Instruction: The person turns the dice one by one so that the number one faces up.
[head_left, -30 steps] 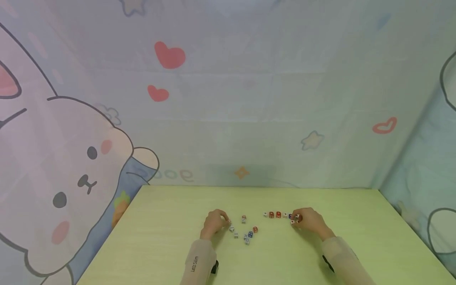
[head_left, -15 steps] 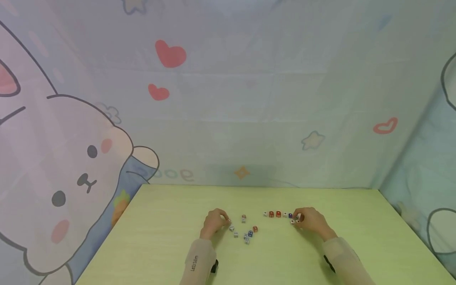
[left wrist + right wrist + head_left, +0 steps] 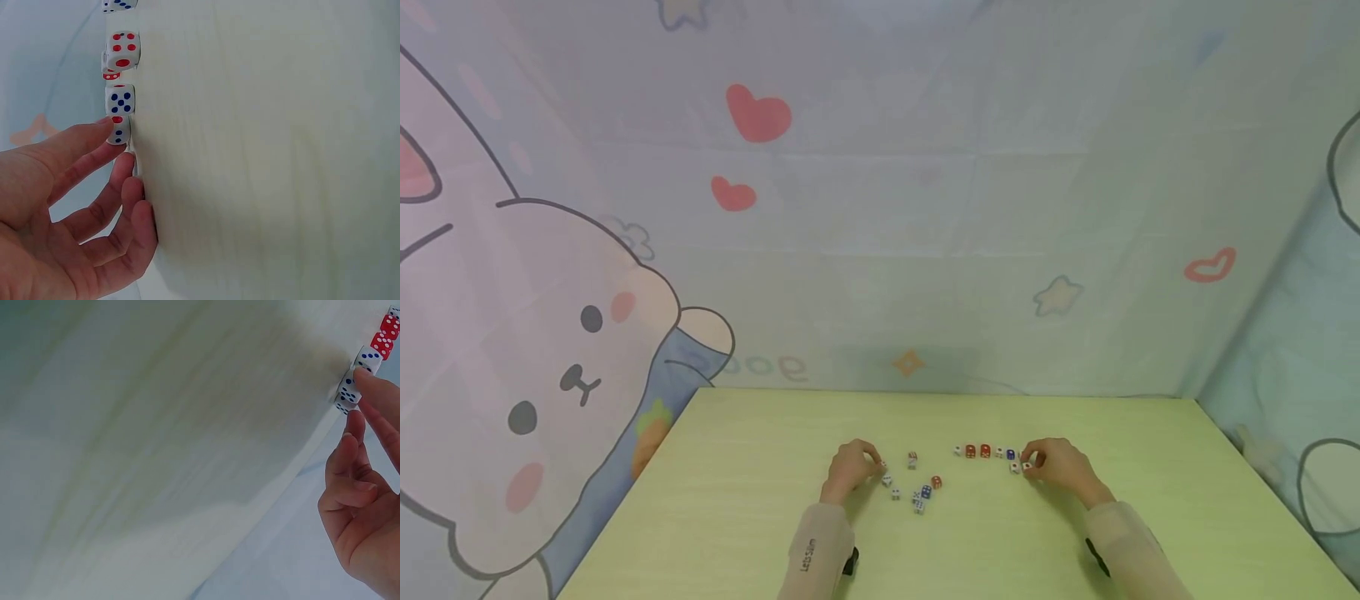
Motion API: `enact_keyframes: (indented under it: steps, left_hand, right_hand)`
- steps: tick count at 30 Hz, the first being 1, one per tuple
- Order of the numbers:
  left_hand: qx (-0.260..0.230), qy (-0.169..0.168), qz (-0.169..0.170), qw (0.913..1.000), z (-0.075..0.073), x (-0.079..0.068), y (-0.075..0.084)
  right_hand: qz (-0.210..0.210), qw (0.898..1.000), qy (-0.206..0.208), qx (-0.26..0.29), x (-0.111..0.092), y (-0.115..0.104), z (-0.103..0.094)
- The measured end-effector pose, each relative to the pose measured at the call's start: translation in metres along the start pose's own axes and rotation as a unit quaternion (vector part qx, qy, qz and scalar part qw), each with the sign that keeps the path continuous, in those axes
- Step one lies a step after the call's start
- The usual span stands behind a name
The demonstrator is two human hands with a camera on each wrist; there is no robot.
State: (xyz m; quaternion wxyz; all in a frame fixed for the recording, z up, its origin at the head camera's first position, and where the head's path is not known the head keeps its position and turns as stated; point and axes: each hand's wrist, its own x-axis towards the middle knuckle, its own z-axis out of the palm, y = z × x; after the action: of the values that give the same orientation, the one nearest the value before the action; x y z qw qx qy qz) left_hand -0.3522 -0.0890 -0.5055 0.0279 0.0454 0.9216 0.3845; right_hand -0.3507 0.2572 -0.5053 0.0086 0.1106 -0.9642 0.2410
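At the left of the dice, my left hand pinches a white die between thumb and index finger, its other fingers loosely curled. Another white die sits right beside it. Over on the right, my right hand has its thumb and index finger on a white die at the end of a short front pair. Behind that pair runs a row with a white die, red dice and a blue die. The right fingertips partly cover the row's right end.
Between the hands lie loose dice, among them a red die, a blue die and a white die. Farther back are two dice close together. A printed cloth hangs behind the pale table.
My right hand has shifted slightly right, and more of the blue die and of the front pair shows beside its fingertips. The left hand stays in place on its die.
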Motion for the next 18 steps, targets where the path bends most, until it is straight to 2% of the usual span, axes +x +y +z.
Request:
enact_keyframes:
  steps: [10, 18]
  left_hand:
    - [0.006, -0.001, -0.007, 1.0, 0.0013, -0.0021, 0.0049]
    - [0.03, 0.002, 0.023, 0.9993, -0.0004, 0.0018, 0.0064]
  right_hand:
    - [0.017, 1.0, -0.005, 0.014, -0.0014, 0.004, 0.0032]
    - [0.016, 1.0, -0.004, 0.02, -0.0002, 0.0005, -0.0006]
